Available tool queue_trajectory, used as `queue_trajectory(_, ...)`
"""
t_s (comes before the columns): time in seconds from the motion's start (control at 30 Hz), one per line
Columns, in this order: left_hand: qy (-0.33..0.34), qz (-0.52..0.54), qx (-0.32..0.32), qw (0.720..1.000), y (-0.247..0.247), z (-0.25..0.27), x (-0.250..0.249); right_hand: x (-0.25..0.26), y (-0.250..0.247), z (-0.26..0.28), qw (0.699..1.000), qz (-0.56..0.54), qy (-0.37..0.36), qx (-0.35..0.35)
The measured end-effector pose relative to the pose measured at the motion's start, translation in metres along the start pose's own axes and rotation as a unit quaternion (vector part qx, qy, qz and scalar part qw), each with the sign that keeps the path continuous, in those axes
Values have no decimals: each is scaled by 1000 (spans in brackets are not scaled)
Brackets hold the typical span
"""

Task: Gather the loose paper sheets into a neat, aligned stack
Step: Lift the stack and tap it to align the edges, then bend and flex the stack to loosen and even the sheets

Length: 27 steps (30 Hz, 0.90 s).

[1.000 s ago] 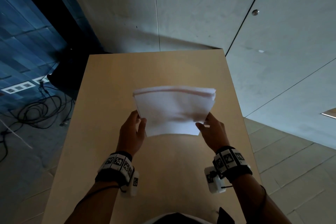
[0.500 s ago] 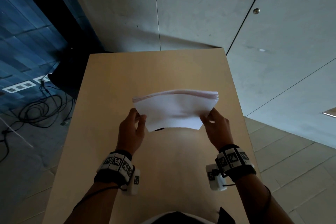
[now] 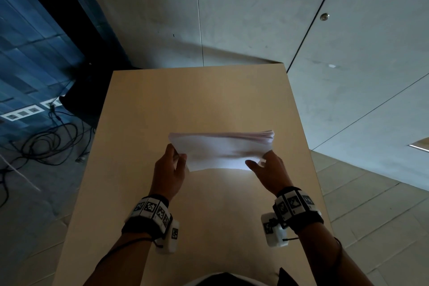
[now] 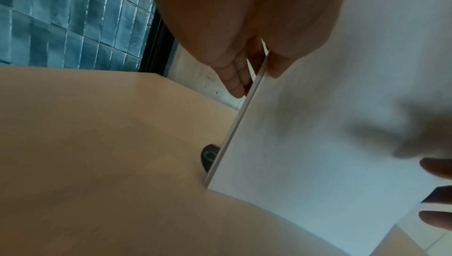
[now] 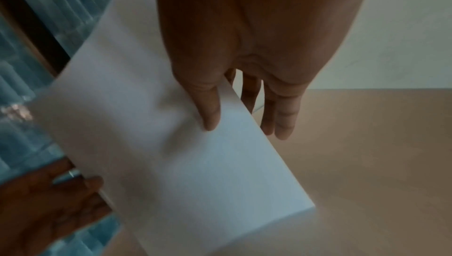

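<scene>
Two hands held one stack of white paper (image 3: 220, 150) between them, above the tan table (image 3: 197, 100). The left hand (image 3: 170, 170) gripped the stack's left edge — thumb on the near face, fingers (image 4: 236, 78) behind it — and the right hand (image 3: 270, 170) gripped the right edge the same way, its thumb (image 5: 210, 109) pressed flat on the near face and its fingers reaching past the edge at the back. The stack stood tilted, top edge leaning away from the person, and its lower edge was at or just above the tabletop; whether it touched could not be told. Along the top right corner the sheet edges looked slightly fanned, though blur hid the detail. In the left wrist view a small dark object with a green ring (image 4: 209, 156) lay on the table beyond the left hand, partly hidden behind the stack's edge. To the left of the hands, past the table, dark cables (image 3: 46, 144) lay on the floor.
</scene>
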<state>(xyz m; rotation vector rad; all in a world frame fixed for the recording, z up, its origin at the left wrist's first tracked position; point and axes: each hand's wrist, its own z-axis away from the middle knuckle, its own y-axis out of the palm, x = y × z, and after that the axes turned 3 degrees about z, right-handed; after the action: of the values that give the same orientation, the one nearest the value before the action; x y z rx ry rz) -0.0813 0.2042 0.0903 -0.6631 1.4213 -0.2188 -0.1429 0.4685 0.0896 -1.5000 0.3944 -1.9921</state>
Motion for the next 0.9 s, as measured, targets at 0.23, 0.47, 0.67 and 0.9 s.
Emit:
queue_trajectory(0.23,1,-8,19,1000,-2,-8,-1,26,-17,-1,994,-53,-60,-68)
queue_trajectory(0.47,84,-59,5,995,-18,-24,-42,28,-48,-11,990,-113,-38,-77)
queue_trajectory(0.67,176,-206,81,959,-37,-47,-104,79,-89,12,969,42,-209,-123)
queue_trajectory(0.9,213,-308,144,916,-17,-43,-135,70,-60,11,988,40,-146,-24)
